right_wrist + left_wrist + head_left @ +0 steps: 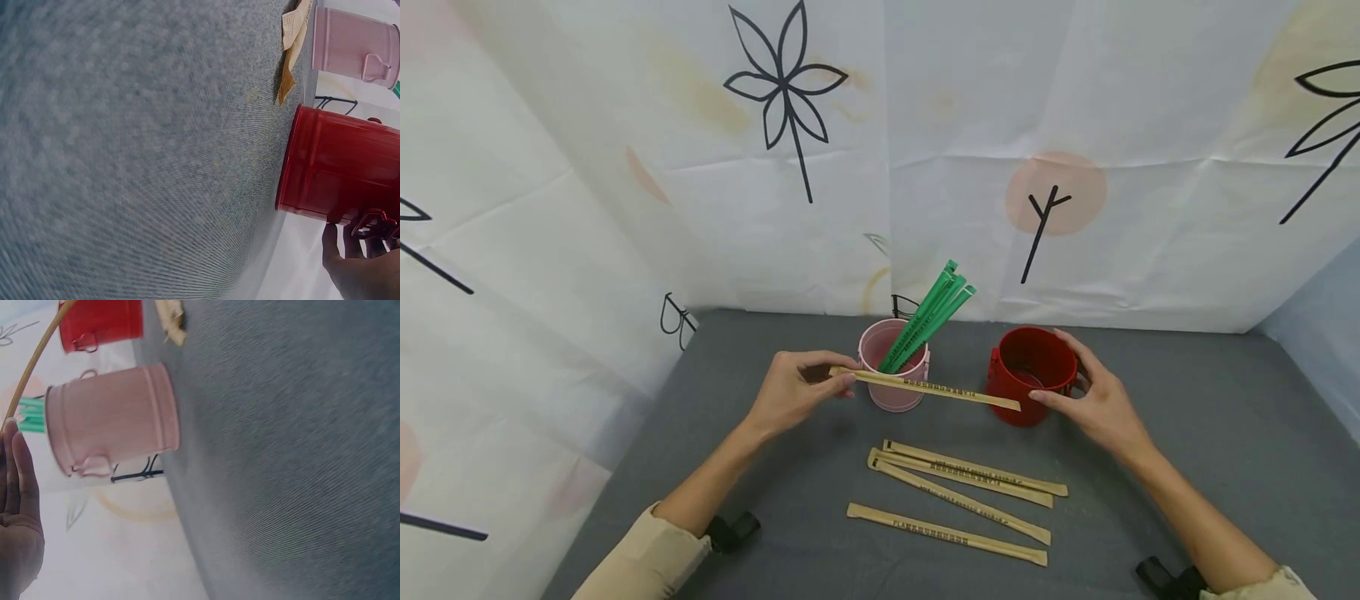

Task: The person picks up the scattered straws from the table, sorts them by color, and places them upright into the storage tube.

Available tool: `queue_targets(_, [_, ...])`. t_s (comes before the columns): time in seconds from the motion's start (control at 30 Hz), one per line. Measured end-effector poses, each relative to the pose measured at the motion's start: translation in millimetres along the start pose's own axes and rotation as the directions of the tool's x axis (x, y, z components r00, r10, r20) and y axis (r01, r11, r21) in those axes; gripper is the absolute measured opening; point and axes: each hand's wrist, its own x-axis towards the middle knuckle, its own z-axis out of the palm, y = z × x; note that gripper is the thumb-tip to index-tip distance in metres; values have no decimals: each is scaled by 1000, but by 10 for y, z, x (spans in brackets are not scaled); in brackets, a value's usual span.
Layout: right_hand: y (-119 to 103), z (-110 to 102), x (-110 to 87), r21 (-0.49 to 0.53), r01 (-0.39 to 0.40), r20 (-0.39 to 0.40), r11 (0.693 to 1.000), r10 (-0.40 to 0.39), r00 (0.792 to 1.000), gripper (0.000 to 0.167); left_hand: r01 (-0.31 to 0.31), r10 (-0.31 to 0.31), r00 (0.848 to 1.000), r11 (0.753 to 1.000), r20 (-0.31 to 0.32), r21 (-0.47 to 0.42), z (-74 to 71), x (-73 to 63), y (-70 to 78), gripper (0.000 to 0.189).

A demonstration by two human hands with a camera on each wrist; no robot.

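My left hand (801, 387) pinches one end of a long straw in a tan paper wrapper (936, 388), between thumb and fingers. The wrapped straw points to the right, passing in front of the pink bucket (897, 400), and its far end overlaps the red bucket (1018, 414) in the head view. Several green wrapped straws (928, 317) stand tilted in the pink bucket. On the right, my right hand (1093, 400) holds the red bucket by its side, thumb at the near rim and fingers round by the handle (374, 220). No straws show in the red bucket.
Several tan wrapped straws (962, 502) lie on the grey tabletop (805, 533), nearer than the buckets. Behind the table hangs a white cloth (940, 100) with leaf drawings. Dark bands (733, 532) circle both wrists.
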Motion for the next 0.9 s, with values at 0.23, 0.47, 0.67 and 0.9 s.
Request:
queue_targets(0.23, [19,7,-2,0,6,-11,1000,-6,1000,86,-44,44,999,999,-16,-22,-74,75,5,18])
queue_targets(0.47, [31,15,1,-3,11,-24,1000,-11,1000,87,-31,30,999,1000,-24,-5,-63,185,239,16])
queue_targets(0.67, [34,16,0,8,12,-22,1000,-12,1000,87,-58,58,998,998,-22,-12,-89,295,315,15])
queue_targets(0.9, [26,5,-10,11,3,-19,1000,-2,1000,88,-79,78,997,996,-28,-27,-126,405,187,15])
